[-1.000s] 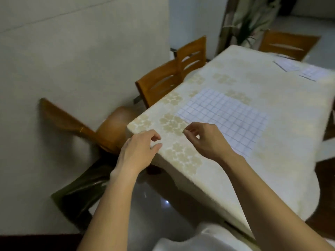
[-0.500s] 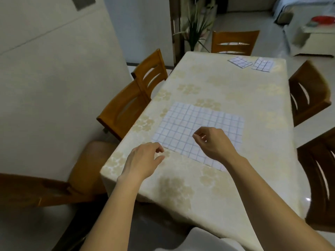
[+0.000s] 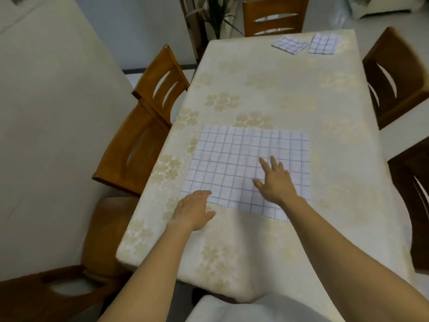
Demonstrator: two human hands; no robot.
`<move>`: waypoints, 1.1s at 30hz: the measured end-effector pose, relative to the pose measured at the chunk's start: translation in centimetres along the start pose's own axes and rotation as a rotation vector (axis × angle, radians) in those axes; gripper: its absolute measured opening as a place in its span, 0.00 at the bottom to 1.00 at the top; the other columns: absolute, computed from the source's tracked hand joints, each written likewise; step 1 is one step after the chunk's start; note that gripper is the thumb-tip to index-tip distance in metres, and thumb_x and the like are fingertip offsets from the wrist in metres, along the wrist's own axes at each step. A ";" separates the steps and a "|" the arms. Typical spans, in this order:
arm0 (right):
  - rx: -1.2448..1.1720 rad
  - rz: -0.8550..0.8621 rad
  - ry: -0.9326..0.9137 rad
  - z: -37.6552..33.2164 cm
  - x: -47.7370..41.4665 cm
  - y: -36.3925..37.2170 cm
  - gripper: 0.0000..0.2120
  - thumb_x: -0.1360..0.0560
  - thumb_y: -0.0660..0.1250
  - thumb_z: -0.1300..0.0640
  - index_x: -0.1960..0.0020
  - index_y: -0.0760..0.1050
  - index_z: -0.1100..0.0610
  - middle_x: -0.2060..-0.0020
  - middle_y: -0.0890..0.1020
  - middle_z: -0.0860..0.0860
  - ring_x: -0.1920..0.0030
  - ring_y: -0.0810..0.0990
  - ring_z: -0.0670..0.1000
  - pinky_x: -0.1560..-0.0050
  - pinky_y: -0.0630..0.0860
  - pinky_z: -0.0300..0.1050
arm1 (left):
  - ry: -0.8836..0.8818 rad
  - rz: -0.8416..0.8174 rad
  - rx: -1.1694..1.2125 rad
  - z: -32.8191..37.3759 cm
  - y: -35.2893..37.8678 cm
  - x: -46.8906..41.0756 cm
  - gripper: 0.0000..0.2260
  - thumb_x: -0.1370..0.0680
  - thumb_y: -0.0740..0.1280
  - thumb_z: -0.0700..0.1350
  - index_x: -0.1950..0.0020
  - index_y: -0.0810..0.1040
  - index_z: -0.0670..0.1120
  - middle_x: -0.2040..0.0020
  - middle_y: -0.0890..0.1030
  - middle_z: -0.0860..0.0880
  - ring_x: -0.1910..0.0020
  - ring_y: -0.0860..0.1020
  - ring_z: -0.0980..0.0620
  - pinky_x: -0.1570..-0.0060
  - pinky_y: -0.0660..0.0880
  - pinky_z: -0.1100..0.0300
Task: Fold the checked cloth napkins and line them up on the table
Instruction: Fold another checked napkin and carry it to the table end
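Napkin (image 3: 232,163) flat on floral tbl (image 3: 278,94), wood chairs (image 3: 148,140) round it, plant (image 3: 216,15) behind.

The table (image 3: 278,94) bears a spread napkin (image 3: 232,163) near and two folded napkins (image 3: 289,44) (image 3: 323,44) far.

Three checked napkins (image 3: 234,163), six wooden chairs (image 3: 144,147), one table (image 3: 267,89), one plant (image 3: 217,17).

The right hand (image 3: 275,182) covered a patch of the spread napkin (image 3: 232,163). The left hand (image 3: 193,211) had blurred fingers (image 3: 204,194) at the napkin's near edge; contact could not be told. The folded napkins (image 3: 290,44) (image 3: 323,44) were too small to count layers. The right-side chair (image 3: 399,73) was cut off by the edge.
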State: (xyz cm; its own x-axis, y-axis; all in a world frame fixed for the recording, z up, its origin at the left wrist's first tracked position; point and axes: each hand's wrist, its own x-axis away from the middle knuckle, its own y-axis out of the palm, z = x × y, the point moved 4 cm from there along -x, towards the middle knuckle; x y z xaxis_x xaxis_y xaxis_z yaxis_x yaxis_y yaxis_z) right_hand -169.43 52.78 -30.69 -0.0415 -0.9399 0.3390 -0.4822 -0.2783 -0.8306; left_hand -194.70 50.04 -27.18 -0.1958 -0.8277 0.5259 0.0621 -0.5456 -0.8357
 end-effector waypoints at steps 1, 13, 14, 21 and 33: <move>0.058 -0.059 0.032 0.6 -0.6 1.8 0.38 0.17 0.56 0.39 0.17 0.40 0.49 0.18 0.40 0.56 0.19 0.44 0.62 0.21 0.47 0.61 | 0.006 -0.056 -0.022 0.0 1.0 -1.2 0.33 0.17 0.64 0.58 0.17 0.52 0.54 0.17 0.55 0.51 0.19 0.56 0.45 0.22 0.59 0.48; 0.132 -0.095 0.225 1.1 0.6 11.4 0.34 0.17 0.44 0.36 0.19 0.33 0.48 0.21 0.31 0.55 0.21 0.30 0.62 0.21 0.36 0.61 | 0.204 -0.175 -0.204 -3.1 5.1 -7.8 0.37 0.16 0.59 0.57 0.17 0.36 0.55 0.18 0.33 0.51 0.18 0.37 0.42 0.20 0.42 0.45; 0.134 -0.100 0.230 1.0 0.9 11.6 0.34 0.17 0.44 0.36 0.19 0.33 0.47 0.21 0.31 0.54 0.22 0.30 0.62 0.21 0.36 0.60 | 0.227 -0.162 -0.196 -3.2 4.9 -8.4 0.37 0.16 0.59 0.58 0.17 0.37 0.55 0.18 0.33 0.51 0.19 0.37 0.41 0.20 0.41 0.45; 0.143 -0.124 0.338 0.0 3.1 13.1 0.36 0.19 0.45 0.32 0.19 0.32 0.45 0.21 0.30 0.52 0.21 0.31 0.62 0.23 0.35 0.59 | 0.381 -0.107 -0.166 -3.0 6.0 -11.1 0.44 0.21 0.63 0.65 0.17 0.36 0.55 0.18 0.33 0.50 0.19 0.35 0.41 0.20 0.40 0.43; 0.140 -0.082 0.418 -1.2 6.3 15.2 0.41 0.22 0.44 0.27 0.19 0.31 0.45 0.21 0.30 0.52 0.21 0.30 0.61 0.21 0.36 0.60 | 0.427 0.037 -0.157 -3.5 7.4 -8.9 0.27 0.16 0.54 0.62 0.18 0.55 0.59 0.16 0.50 0.54 0.18 0.49 0.45 0.21 0.51 0.48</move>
State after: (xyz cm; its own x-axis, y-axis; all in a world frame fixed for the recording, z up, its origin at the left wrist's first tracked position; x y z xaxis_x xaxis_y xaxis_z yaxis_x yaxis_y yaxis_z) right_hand -178.06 42.87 -40.61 -0.3716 -0.7608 0.5321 -0.3771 -0.4001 -0.8353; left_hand -195.98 53.79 -38.58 -0.5844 -0.7002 0.4101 -0.0659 -0.4628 -0.8840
